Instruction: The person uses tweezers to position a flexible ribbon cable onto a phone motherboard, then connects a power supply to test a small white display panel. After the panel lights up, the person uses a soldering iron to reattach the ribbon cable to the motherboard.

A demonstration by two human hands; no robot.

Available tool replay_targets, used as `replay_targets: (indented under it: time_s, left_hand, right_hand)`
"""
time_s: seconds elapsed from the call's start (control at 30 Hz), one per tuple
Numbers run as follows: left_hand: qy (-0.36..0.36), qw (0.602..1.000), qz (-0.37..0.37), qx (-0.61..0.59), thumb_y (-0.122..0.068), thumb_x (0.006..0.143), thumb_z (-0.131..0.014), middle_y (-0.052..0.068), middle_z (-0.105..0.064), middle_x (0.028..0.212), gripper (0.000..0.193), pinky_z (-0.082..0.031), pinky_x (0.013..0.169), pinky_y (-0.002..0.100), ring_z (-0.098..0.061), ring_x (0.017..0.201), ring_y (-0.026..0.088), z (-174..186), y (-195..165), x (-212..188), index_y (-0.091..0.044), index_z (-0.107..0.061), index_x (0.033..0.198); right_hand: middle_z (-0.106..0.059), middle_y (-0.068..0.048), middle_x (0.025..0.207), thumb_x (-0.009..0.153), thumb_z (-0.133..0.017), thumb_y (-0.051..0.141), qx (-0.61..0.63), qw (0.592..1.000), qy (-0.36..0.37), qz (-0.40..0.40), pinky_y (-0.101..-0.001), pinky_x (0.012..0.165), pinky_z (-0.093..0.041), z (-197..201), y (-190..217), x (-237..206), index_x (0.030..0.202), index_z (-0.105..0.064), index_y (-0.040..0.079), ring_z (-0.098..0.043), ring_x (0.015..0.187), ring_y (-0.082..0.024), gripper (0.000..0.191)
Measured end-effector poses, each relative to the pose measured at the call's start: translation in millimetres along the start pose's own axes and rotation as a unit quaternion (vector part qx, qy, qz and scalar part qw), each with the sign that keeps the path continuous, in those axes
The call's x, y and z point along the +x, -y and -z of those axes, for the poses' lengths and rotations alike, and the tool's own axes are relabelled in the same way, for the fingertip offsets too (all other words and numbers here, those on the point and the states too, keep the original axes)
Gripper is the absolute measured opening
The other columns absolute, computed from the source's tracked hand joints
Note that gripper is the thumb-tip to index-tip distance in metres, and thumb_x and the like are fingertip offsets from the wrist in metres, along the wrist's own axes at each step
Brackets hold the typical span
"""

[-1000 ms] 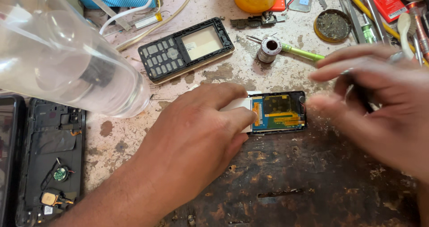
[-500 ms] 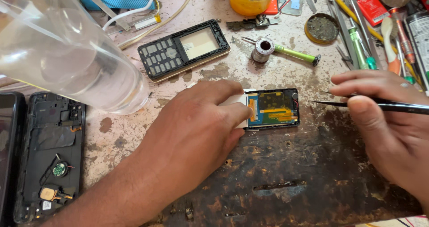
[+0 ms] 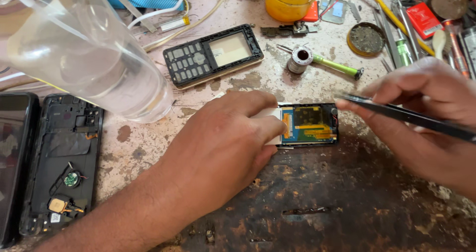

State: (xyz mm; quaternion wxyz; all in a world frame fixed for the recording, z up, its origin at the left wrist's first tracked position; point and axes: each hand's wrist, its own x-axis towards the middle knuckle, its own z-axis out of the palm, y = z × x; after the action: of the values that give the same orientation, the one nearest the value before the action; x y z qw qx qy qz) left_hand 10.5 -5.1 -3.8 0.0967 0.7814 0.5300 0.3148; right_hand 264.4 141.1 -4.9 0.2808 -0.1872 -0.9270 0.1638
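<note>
Pressing flat, left hand (image 3: 223, 148) pins circuit board (image 3: 310, 124) on worn bench (image 3: 322, 207). Right hand (image 3: 426, 118) pinches black tweezers (image 3: 396, 114), tip at board's right edge. Keypad phone (image 3: 213, 53) and clear bottle (image 3: 84, 48) lie behind.

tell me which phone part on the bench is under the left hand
The small exposed circuit board at centre, pinned by the left hand; the keypad housing lies untouched above.

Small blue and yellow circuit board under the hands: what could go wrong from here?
1. The pointed black tweezers in the right hand sit at the edge of the small blue and yellow circuit board; a slip could scratch it.
2. The left hand pins only one end, so the board might pivot.
3. The clear plastic bottle nearby could leak.
</note>
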Motion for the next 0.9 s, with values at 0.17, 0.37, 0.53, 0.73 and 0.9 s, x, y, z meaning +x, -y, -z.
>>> replay_targets:
  time_s: [0.17,0.37,0.53,0.73,0.9]
  left_hand:
    - [-0.011,1.000,-0.002,-0.004,-0.010,0.080,-0.076,0.022,-0.066,0.123,0.019,-0.051,0.092,0.048,-0.064,0.112,0.040,0,0,-1,-0.001,-0.069,0.095]
    - [-0.009,1.000,0.007,-0.008,-0.011,0.079,-0.077,0.022,-0.067,0.125,0.021,-0.051,0.094,0.047,-0.064,0.114,0.039,-1,0,-1,-0.003,-0.070,0.097]
    - [-0.005,0.999,0.017,-0.029,-0.013,0.079,-0.078,0.020,-0.068,0.123,0.024,-0.052,0.092,0.046,-0.065,0.113,0.038,0,3,0,-0.004,-0.073,0.101]
    - [-0.006,1.000,0.004,-0.025,-0.012,0.080,-0.079,0.020,-0.069,0.121,0.023,-0.053,0.092,0.045,-0.066,0.111,0.038,1,6,0,-0.003,-0.074,0.101]
    - [-0.008,0.999,0.019,-0.045,-0.012,0.079,-0.079,0.017,-0.070,0.119,0.026,-0.054,0.090,0.044,-0.068,0.108,0.036,4,9,2,-0.003,-0.073,0.103]
  right_hand:
    - [-0.074,-0.014,0.110,0.085,-0.075,0.008,-0.038,0.998,0.057,0.007,-0.0306,0.081,-0.061,-5,5,7,0.119,-0.067,0.005,-0.075,0.094,-0.019,0.035]
    - [-0.073,-0.014,0.122,0.074,-0.083,0.021,0.013,0.995,0.080,0.058,-0.0349,0.093,-0.060,-5,9,5,0.121,-0.067,0.006,-0.074,0.110,-0.024,0.052]
    - [-0.074,-0.011,0.123,0.072,-0.089,0.026,-0.026,0.994,0.099,0.042,-0.0321,0.089,-0.061,-11,8,3,0.120,-0.070,0.007,-0.075,0.108,-0.022,0.056]
    - [-0.074,-0.011,0.120,0.072,-0.090,0.028,-0.033,0.994,0.081,0.063,-0.0320,0.085,-0.060,-14,9,4,0.120,-0.068,0.006,-0.075,0.104,-0.023,0.057]
    - [-0.074,-0.012,0.117,0.073,-0.090,0.023,-0.031,0.994,0.049,0.095,-0.0330,0.086,-0.060,-20,11,11,0.118,-0.067,0.002,-0.074,0.103,-0.025,0.054]
